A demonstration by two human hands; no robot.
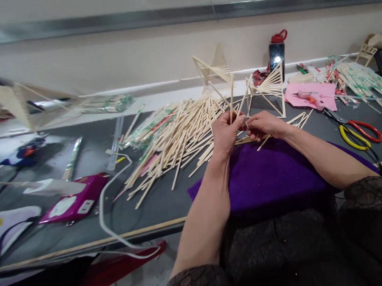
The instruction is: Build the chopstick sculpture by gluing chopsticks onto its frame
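My left hand is closed around a few thin wooden sticks that rise from its fingers near the table's front edge. Close against it, my right hand pinches at the lower ends of the sticks; the small spot between the fingertips is too small to make out. A purple cloth lies under both hands. To the left spreads a large heap of loose wooden sticks. Just behind the hands stands a fan-shaped stick structure, and another stick structure is behind the heap.
At the right are orange and yellow-handled scissors, a pink glue gun on pink paper and wrapped sticks. A dark phone leans near the wall. A magenta case and white cable lie left.
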